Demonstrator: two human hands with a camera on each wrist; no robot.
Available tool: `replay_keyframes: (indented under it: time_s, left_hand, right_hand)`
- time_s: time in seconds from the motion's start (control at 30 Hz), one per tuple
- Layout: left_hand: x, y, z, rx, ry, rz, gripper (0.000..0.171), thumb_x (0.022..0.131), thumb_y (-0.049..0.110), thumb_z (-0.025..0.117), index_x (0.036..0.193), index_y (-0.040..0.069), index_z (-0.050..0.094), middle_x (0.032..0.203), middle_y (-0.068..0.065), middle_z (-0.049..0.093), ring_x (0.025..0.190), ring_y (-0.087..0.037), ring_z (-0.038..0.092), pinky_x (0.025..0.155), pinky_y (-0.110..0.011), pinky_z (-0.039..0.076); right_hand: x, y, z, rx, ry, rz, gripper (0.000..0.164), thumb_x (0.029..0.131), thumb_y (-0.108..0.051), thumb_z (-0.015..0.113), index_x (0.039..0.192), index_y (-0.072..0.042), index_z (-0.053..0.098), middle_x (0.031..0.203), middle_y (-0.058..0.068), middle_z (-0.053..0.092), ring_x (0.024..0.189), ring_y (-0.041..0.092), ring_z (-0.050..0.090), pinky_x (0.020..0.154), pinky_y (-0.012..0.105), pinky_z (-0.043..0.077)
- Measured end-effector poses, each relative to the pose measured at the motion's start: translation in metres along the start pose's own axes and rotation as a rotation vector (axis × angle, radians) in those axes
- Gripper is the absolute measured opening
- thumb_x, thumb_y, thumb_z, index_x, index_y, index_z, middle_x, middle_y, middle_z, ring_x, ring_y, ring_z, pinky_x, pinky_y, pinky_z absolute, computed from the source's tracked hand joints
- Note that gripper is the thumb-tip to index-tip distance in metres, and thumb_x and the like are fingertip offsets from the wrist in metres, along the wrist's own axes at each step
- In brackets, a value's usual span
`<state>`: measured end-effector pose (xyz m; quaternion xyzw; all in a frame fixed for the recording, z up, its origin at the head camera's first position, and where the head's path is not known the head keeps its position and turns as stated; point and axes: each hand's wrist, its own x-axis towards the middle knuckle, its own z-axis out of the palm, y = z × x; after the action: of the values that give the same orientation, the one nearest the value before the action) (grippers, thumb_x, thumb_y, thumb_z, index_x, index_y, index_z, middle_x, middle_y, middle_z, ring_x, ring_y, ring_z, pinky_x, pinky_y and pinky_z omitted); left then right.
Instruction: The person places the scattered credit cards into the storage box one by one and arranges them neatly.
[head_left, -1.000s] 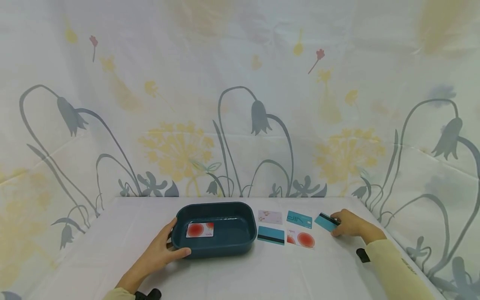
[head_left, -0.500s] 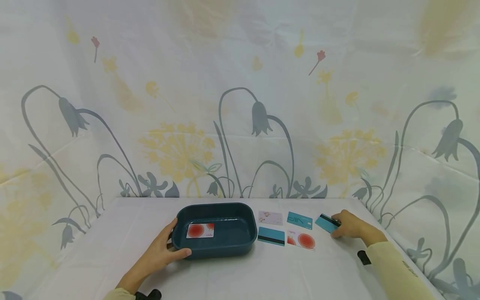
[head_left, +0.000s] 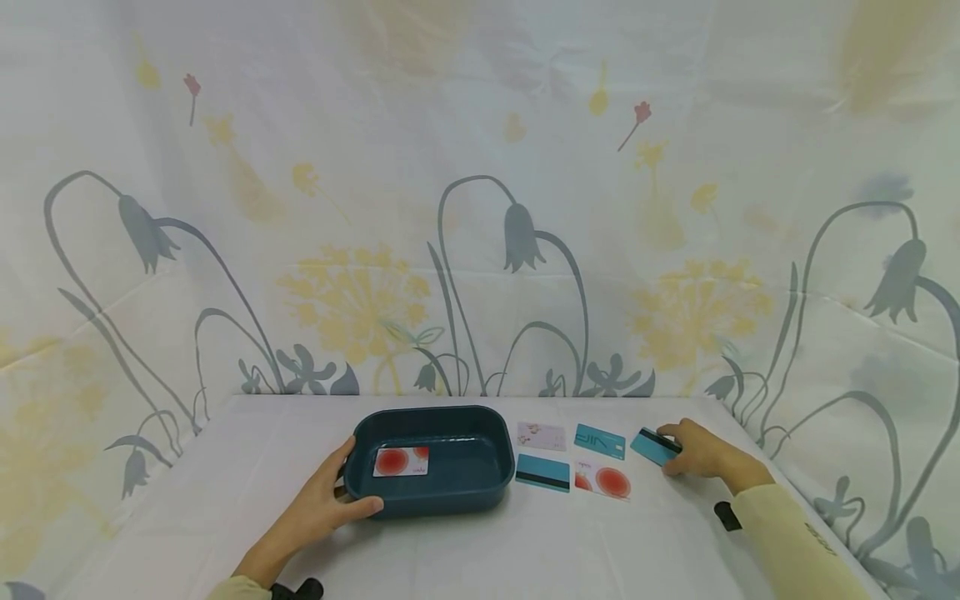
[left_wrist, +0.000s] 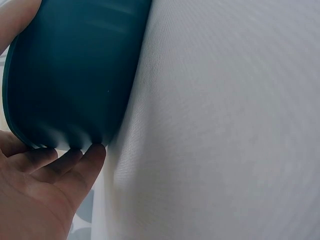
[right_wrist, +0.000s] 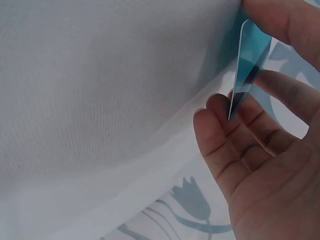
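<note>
My left hand [head_left: 318, 500] grips the left end of a dark teal plastic basin [head_left: 442, 502], thumb at its front and fingers along its end wall. The left wrist view shows fingertips pressed to the basin's side [left_wrist: 70, 75]. Inside the basin lies a white card with red circles [head_left: 401, 461]. Over on the right, my right hand [head_left: 701, 450] pinches a blue card with a black stripe [head_left: 652, 447] by its right edge. In the right wrist view the blue card [right_wrist: 250, 55] stands tilted between thumb and fingers, the other fingers [right_wrist: 212, 135] spread below.
Between basin and right hand lie a pale pink card [head_left: 541, 435], a blue card with lettering [head_left: 599, 441], a blue striped card [head_left: 542, 472] and a red-circled card [head_left: 603, 479]. They rest on a white tablecloth [head_left: 570, 550]. A flower-printed curtain [head_left: 480, 317] hangs behind.
</note>
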<state>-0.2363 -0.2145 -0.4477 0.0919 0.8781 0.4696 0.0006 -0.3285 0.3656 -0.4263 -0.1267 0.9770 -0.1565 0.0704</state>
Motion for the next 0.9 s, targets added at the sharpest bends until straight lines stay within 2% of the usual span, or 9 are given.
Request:
replay_keyframes:
  time_s: [0.27, 0.5, 0.7, 0.9]
  left_hand:
    - [0.001, 0.0, 0.001, -0.005, 0.004, 0.012, 0.104, 0.078, 0.036, 0.079, 0.152, 0.001, 0.014, 0.154, -0.025, 0.02, 0.133, -0.044, 0.035, 0.098, -0.044, 0.045]
    - [0.001, 0.0, 0.002, -0.016, 0.0, 0.022, 0.104, 0.078, 0.035, 0.079, 0.152, 0.001, 0.014, 0.154, -0.025, 0.02, 0.133, -0.044, 0.035, 0.097, -0.042, 0.046]
    - [0.0, -0.001, 0.001, -0.011, 0.0, 0.016, 0.105, 0.078, 0.036, 0.079, 0.152, 0.001, 0.014, 0.154, -0.025, 0.02, 0.133, -0.044, 0.035, 0.097, -0.043, 0.046]
    - [-0.001, 0.0, 0.0, -0.017, -0.003, 0.009, 0.104, 0.078, 0.034, 0.079, 0.152, 0.002, 0.013, 0.154, -0.024, 0.019, 0.133, -0.043, 0.035, 0.098, -0.043, 0.046]
  right_hand:
    - [-0.002, 0.002, 0.0, -0.003, 0.051, -0.018, 0.062, 0.07, -0.016, 0.079, 0.125, 0.004, 0.056, 0.098, 0.014, 0.051, 0.085, 0.025, 0.049, 0.078, 0.044, 0.045]
    - [-0.002, -0.001, -0.004, -0.037, 0.085, -0.04, 0.06, 0.068, -0.015, 0.079, 0.123, 0.002, 0.058, 0.097, 0.014, 0.053, 0.086, 0.026, 0.05, 0.078, 0.047, 0.046]
    - [0.005, -0.008, -0.007, -0.071, 0.109, -0.079, 0.058, 0.068, -0.013, 0.076, 0.121, 0.002, 0.059, 0.097, 0.014, 0.053, 0.086, 0.027, 0.051, 0.076, 0.046, 0.046]
    - [0.015, -0.02, -0.008, -0.079, 0.126, -0.129, 0.055, 0.07, -0.013, 0.074, 0.121, 0.001, 0.06, 0.095, 0.011, 0.054, 0.085, 0.024, 0.049, 0.074, 0.041, 0.044]
